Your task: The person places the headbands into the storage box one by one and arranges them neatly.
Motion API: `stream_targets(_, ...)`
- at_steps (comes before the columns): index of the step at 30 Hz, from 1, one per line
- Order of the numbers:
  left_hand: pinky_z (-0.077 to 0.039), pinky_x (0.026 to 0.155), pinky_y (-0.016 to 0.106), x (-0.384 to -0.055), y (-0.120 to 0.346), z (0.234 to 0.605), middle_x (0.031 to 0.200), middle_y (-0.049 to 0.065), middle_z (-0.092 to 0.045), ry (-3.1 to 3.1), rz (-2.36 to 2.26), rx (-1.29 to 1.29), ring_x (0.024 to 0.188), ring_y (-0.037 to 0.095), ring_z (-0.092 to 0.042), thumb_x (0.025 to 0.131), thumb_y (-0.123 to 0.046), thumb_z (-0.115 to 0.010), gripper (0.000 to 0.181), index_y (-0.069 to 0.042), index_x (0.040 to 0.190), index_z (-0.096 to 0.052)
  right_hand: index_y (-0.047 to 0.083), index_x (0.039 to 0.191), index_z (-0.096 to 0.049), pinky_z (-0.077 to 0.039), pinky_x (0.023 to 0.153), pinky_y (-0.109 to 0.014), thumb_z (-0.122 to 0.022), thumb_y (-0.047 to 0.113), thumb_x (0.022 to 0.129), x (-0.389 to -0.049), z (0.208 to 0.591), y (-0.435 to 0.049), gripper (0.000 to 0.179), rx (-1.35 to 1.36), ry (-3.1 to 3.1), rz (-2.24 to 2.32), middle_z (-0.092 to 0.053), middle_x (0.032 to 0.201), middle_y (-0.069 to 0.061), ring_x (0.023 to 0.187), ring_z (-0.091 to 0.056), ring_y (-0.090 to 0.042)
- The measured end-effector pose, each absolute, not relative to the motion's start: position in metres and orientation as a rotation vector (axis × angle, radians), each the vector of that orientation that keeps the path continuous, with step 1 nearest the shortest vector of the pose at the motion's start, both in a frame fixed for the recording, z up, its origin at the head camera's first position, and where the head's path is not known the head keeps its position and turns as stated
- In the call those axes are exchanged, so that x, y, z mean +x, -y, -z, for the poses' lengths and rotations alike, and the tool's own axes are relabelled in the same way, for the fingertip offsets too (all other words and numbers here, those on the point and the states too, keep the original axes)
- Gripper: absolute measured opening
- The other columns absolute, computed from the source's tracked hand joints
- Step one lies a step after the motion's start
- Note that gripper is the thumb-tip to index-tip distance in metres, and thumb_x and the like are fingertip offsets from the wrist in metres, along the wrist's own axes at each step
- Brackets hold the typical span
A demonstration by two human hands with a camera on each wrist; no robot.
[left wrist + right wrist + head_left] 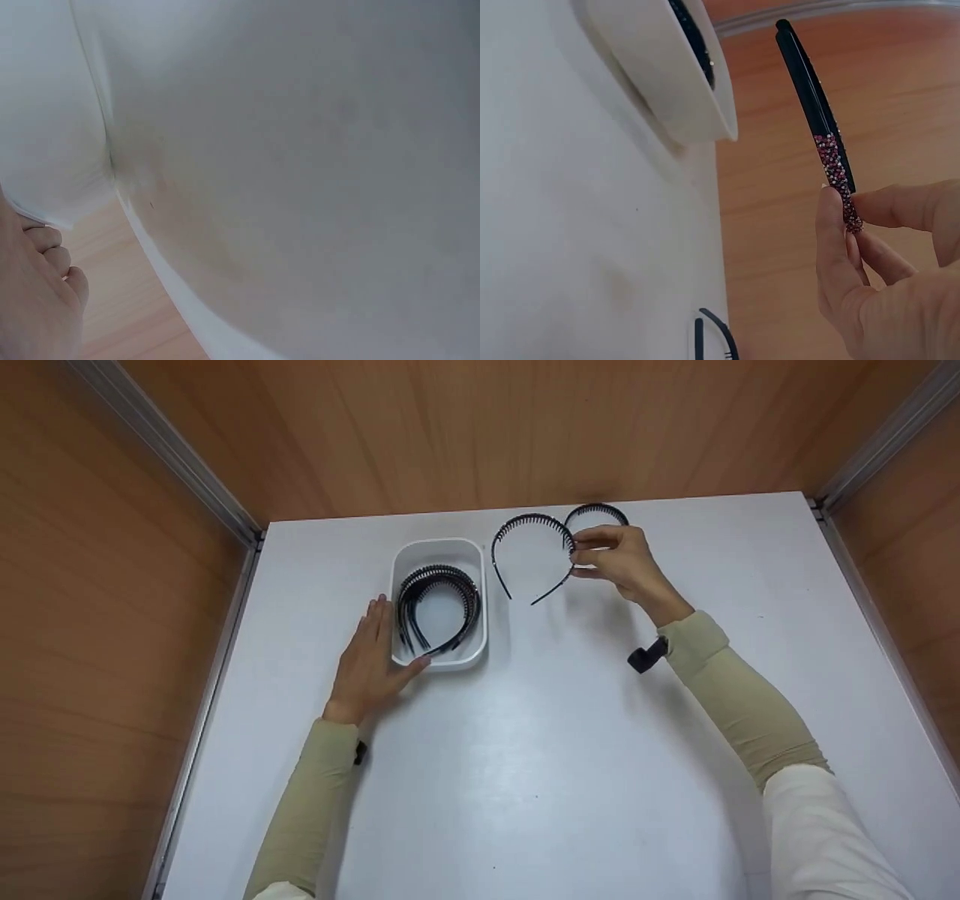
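Note:
My right hand (619, 561) pinches a black toothed headband (531, 518) by its right side, raised above the table with its two ends toward me. In the right wrist view, pink and white speckled beads cover part of the held headband (829, 154), between thumb and fingers. A white plastic bin (435, 544) stands to the left, with several black headbands (442, 573) nested inside it. Along the bin's left side lies my left hand (366, 664), fingers straight, thumb at the front rim. The left wrist view shows its fingers (58, 259) beside the white bin wall (45, 112).
Another black headband (596, 508) lies behind my right hand near the table's back edge, partly hidden by it. Wood-patterned panels (480, 435) rise at the back and both sides of the white table (525, 750).

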State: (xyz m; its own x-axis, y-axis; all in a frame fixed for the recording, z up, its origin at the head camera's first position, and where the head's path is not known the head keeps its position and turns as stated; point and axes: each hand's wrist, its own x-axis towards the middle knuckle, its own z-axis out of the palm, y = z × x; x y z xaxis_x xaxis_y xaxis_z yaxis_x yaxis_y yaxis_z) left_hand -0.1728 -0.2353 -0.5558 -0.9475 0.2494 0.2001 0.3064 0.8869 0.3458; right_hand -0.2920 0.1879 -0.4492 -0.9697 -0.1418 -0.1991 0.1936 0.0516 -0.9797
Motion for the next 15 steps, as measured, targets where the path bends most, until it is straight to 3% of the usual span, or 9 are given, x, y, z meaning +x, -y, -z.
stream_targets(15,-0.018,0.136,0.049,-0.172,0.234,0.555,0.178,0.023,-0.015,2.870,0.559,-0.456,0.166,0.037,-0.014,0.096,-0.071,-0.062,0.115,0.005,0.169,-0.015,-0.006,0.132,-0.068,-0.066,0.088,-0.035,-0.074,-0.008,0.093,-0.288,0.457,-0.160,0.039,0.003,-2.048,1.999,-0.064,0.116,-0.014,0.099,-0.075,-0.022)
